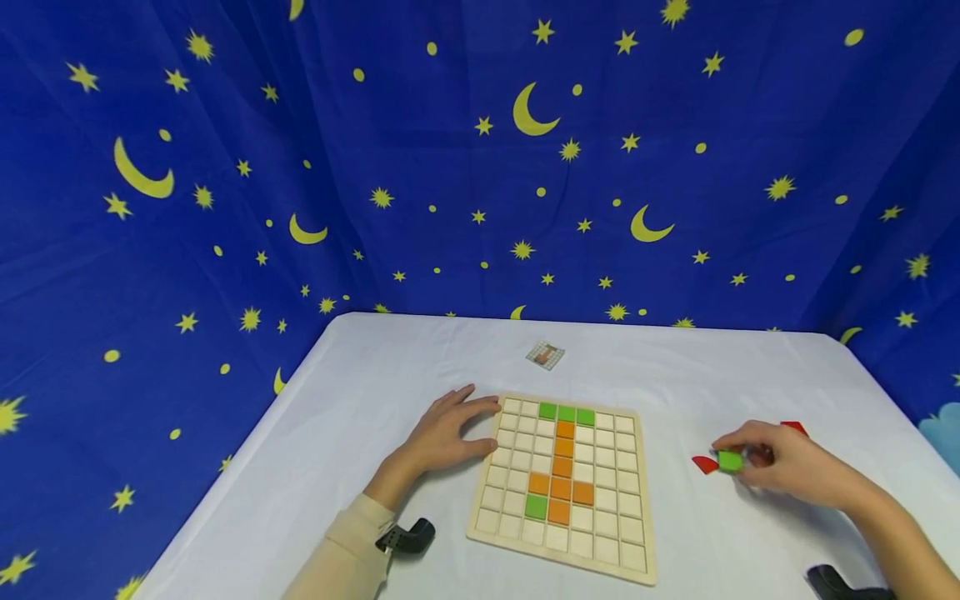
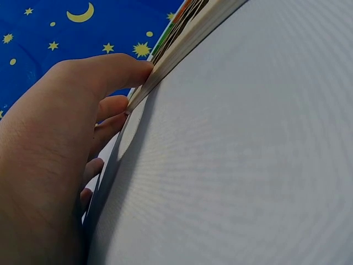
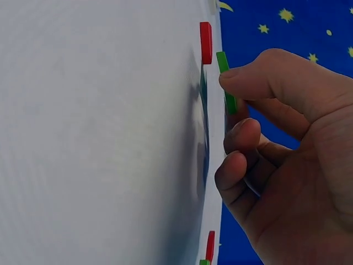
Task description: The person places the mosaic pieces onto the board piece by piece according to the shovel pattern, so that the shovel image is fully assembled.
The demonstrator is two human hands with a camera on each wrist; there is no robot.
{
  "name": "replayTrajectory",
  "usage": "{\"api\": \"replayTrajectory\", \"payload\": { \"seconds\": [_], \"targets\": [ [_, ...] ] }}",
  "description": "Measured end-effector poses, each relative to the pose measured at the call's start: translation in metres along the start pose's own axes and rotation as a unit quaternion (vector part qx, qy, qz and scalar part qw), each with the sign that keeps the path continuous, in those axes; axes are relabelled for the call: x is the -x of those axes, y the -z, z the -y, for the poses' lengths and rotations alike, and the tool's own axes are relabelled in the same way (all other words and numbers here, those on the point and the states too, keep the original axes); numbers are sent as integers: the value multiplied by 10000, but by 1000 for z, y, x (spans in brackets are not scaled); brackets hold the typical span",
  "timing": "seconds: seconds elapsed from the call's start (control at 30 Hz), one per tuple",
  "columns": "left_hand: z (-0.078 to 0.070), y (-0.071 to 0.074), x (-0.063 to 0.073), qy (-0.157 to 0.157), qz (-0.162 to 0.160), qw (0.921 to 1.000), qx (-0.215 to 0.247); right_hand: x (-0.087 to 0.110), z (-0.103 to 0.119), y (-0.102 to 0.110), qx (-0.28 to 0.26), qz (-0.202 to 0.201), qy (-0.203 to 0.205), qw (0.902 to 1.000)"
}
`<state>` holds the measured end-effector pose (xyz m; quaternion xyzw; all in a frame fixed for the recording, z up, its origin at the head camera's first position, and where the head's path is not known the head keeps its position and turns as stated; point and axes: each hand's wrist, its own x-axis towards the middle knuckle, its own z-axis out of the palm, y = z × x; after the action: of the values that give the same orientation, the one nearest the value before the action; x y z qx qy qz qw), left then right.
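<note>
My left hand (image 1: pixel 447 432) rests at the left edge of a wooden grid board (image 1: pixel 645 500), thumb and fingertips right at its rim, fingers spread. Orange tiles (image 1: pixel 562 467) form a column with a short crossbar on the board. Green tiles (image 1: pixel 567 414) line the top of that column, and another green tile (image 1: pixel 536 506) lies low on the left. To the right of the board, my right hand (image 1: pixel 787 462) pinches a green square tile (image 3: pixel 226 83) between thumb and fingers, raised off the white table in the right wrist view.
A red rounded piece (image 1: pixel 704 465) lies just left of the right hand. Another red piece (image 1: pixel 794 427) shows behind that hand, partly hidden. Beyond the board lies a small patterned card (image 1: pixel 545 355). A blue curtain (image 1: pixel 450 167) with stars and moons surrounds the white table (image 1: pixel 405 358).
</note>
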<state>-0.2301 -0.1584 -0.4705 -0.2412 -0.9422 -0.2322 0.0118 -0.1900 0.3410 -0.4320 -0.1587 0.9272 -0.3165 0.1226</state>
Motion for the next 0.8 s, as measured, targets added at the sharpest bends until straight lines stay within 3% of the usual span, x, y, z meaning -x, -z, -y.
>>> {"api": "replayTrajectory", "payload": {
  "seconds": [0.53, 0.8],
  "targets": [
    [0, 0, 1, -53, 16, 10000, 29, -5, 17, -9, 268, -16, 102, 9996],
    [-1, 0, 1, -107, 7, 9999, 25, -5, 20, -11, 205, 32, 352, 9992]
  ]
}}
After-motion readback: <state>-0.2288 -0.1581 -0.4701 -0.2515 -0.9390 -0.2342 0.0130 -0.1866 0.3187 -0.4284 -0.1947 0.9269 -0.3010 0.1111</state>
